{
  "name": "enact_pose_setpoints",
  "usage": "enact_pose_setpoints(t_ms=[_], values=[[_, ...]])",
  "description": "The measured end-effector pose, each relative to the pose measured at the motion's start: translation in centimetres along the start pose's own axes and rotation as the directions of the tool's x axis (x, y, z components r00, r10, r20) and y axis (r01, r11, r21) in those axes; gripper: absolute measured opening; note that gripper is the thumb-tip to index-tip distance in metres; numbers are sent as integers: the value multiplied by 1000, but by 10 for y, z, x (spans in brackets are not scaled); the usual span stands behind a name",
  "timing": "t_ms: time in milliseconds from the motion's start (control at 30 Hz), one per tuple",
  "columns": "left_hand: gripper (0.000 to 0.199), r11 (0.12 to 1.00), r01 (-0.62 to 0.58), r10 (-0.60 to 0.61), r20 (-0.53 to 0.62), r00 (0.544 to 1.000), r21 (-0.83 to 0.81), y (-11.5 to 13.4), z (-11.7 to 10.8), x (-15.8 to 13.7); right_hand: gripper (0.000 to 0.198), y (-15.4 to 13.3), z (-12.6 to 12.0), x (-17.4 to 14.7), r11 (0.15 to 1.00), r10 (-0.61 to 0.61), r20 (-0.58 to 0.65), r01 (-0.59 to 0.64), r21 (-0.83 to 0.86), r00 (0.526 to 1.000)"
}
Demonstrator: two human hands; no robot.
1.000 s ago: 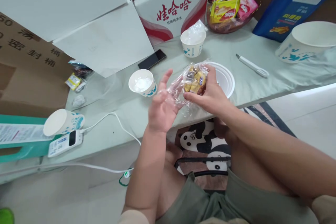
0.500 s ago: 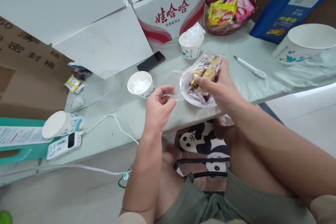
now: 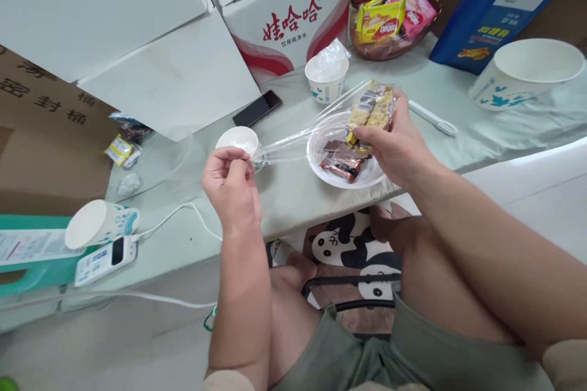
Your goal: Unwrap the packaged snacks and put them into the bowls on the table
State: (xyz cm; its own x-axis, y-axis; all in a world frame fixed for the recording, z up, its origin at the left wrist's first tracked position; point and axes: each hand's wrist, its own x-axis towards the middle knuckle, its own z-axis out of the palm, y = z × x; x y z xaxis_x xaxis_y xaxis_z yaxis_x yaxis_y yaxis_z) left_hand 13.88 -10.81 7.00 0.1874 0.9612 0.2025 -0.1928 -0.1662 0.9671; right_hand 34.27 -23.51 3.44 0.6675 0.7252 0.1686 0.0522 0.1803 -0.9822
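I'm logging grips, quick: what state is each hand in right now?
Left hand: closed, pinching stretched clear film.
Right hand: closed, holding yellow-wrapped snacks.

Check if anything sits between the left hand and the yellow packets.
No solid object visibly does. Only clear plastic film spans the gap, stretched from the left hand to the yellow packets in the right hand's grip. The white bowl appears below.
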Motion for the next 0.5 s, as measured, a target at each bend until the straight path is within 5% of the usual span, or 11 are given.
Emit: enact_pose_setpoints(t_ms=[167, 267, 333, 400, 500], values=[[17, 995, 100, -99, 187, 977, 7, 2, -4, -3, 69, -2, -4, -1, 1000, -11, 40, 11, -1, 999], [28, 971, -177, 129, 271, 954, 161, 14, -1, -12, 59, -6, -5, -6, 987, -28, 54, 36, -159, 998], [46, 853, -409, 255, 425, 868, 324, 22, 5, -20, 60, -10, -2, -11, 967, -31, 96, 54, -249, 995], [53, 794, -466, 209, 543, 813, 390, 28, 12, -27, 64, -15, 4, -19, 964, -30, 177, 75, -254, 984], [21, 810, -435, 181, 538, 823, 394, 27, 21, -34, 66, -23, 14, -31, 983, 32, 324, 28, -179, 946]])
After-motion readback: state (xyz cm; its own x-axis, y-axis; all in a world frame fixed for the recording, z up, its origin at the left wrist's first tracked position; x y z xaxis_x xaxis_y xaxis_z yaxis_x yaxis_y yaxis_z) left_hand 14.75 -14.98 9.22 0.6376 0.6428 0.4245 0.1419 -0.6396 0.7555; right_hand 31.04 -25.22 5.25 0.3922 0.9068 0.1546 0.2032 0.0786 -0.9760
